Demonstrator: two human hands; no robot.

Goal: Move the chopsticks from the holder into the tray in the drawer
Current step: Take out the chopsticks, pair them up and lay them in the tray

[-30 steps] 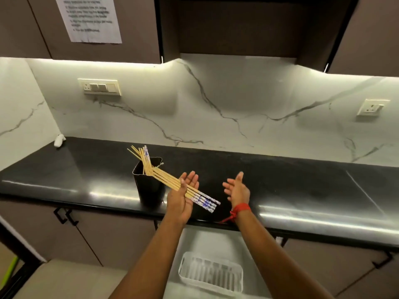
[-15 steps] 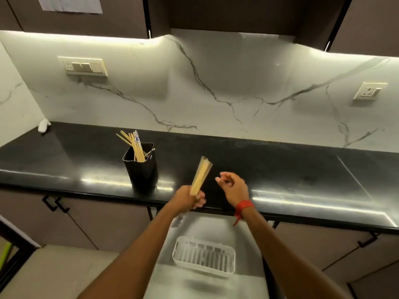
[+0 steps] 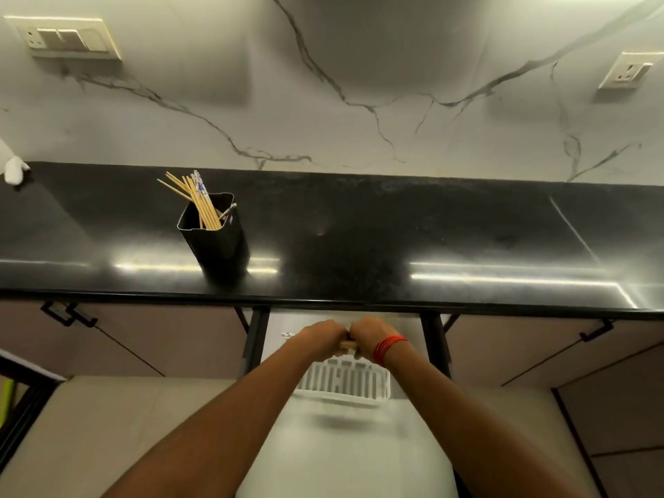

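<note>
A black holder (image 3: 215,239) stands on the dark countertop (image 3: 395,239) with several wooden chopsticks (image 3: 196,197) leaning out of it to the left. Below the counter edge, my left hand (image 3: 321,336) and my right hand (image 3: 366,334) meet over the open drawer (image 3: 341,443). Both are closed around a bundle of chopsticks (image 3: 347,345); only a short wooden piece shows between them, and a patterned tip pokes out left of my left hand. The white slotted tray (image 3: 345,384) lies in the drawer just under my hands. A red thread band circles my right wrist.
Black cabinet handles (image 3: 68,314) hang left of the drawer and another (image 3: 596,330) to the right. The marble backsplash carries a switch plate (image 3: 68,39) and a socket (image 3: 630,70). A white object (image 3: 14,168) sits at the counter's far left.
Both hands have come down from above the counter to below its edge, over the drawer tray. My right hand, empty before, has closed on the bundle beside my left hand.
</note>
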